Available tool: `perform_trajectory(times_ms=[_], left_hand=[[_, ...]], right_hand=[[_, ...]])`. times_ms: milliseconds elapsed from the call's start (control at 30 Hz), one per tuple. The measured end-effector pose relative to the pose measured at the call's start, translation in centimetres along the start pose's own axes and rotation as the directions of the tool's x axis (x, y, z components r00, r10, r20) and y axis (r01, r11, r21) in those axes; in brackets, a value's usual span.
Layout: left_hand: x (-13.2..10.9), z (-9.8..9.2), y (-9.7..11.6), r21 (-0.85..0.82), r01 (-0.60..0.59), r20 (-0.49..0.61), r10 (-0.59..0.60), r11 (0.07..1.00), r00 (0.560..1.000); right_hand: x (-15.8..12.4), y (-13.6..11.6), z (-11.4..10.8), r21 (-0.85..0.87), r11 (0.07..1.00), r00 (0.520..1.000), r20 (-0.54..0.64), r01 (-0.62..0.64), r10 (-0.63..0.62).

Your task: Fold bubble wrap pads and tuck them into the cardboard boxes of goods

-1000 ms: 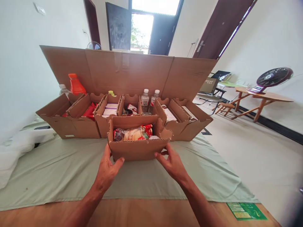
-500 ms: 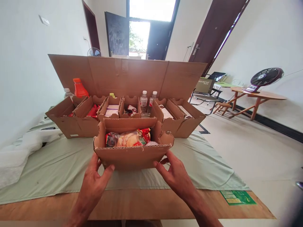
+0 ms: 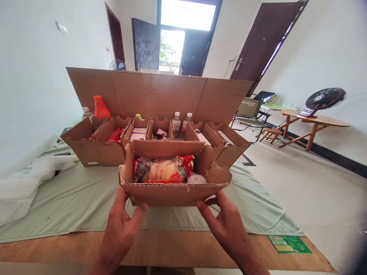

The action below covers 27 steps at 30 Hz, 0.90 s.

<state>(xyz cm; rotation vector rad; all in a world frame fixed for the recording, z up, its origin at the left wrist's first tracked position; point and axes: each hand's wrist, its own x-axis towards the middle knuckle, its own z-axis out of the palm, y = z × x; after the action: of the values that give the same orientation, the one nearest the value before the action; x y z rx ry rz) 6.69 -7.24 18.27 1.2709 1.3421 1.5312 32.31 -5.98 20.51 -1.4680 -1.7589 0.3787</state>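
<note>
My grip, left hand (image 3: 122, 225) and right hand (image 3: 228, 221), pinched the box (image 3: 172, 195) low; it had come nearer, its bag (image 3: 163, 170) plainer to see.

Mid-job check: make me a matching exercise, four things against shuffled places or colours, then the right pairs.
1. front box
2. snack packet
3. orange bottle
4. cloth

A. pale green
B. inside the front box
C. held by left hand and right hand
D. at the back left, cap on

Pairs: 1-C, 2-B, 3-D, 4-A
</note>
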Motion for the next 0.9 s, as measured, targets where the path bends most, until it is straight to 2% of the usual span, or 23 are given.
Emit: perform_trajectory(times_ms=[67, 167, 233, 333, 433, 500, 567, 700, 800, 900], left_hand=[[-0.2, 0.3, -1.4, 0.032, 0.088, 0.046, -0.089, 0.996, 0.995], [0.4, 1.5, -2.9, 0.039, 0.098, 0.129, -0.102, 0.994, 0.986], [1.9, 2.9, -3.5, 0.04, 0.063, 0.185, -0.069, 0.997, 0.98], [5.2, 5.6, -4.2, 0.066, -0.022, 0.262, 0.003, 0.998, 0.965], [8.5, 8.2, -5.4, 0.1, -0.141, 0.29, 0.106, 0.985, 0.951], [9.6, 9.7, -6.5, 0.125, -0.171, 0.274, 0.131, 0.977, 0.953], [9.6, 11.0, -7.7, 0.147, -0.162, 0.269, 0.118, 0.976, 0.956], [7.4, 12.8, -9.5, 0.165, -0.163, 0.336, 0.1, 0.973, 0.936], [5.9, 13.3, -10.3, 0.156, -0.174, 0.403, 0.099, 0.972, 0.91], [5.5, 13.1, -10.9, 0.146, -0.189, 0.469, 0.1, 0.971, 0.878]], right_hand=[[-1.0, 1.7, 0.8, -0.017, 0.998, 0.995, 0.078, -0.053, 0.055], [-1.8, 3.5, 0.8, -0.031, 0.989, 0.982, 0.117, -0.146, 0.149], [-1.9, 4.2, 0.4, -0.02, 0.98, 0.977, 0.078, -0.199, 0.2], [-2.0, 5.0, 0.4, 0.016, 0.964, 0.964, -0.005, -0.267, 0.267], [-3.4, 6.4, 1.9, 0.075, 0.95, 0.948, -0.07, -0.305, 0.31], [-4.8, 7.5, 3.5, 0.099, 0.947, 0.941, -0.119, -0.305, 0.316], [-6.1, 8.6, 5.1, 0.093, 0.964, 0.953, -0.155, -0.25, 0.262], [-7.0, 9.6, 6.8, 0.056, 0.995, 0.978, -0.189, -0.077, 0.086], [-6.7, 9.8, 7.2, 0.022, 0.999, 0.977, -0.207, -0.042, 0.045], [-6.6, 9.7, 7.7, -0.007, 1.0, 0.975, -0.223, -0.026, 0.024]])
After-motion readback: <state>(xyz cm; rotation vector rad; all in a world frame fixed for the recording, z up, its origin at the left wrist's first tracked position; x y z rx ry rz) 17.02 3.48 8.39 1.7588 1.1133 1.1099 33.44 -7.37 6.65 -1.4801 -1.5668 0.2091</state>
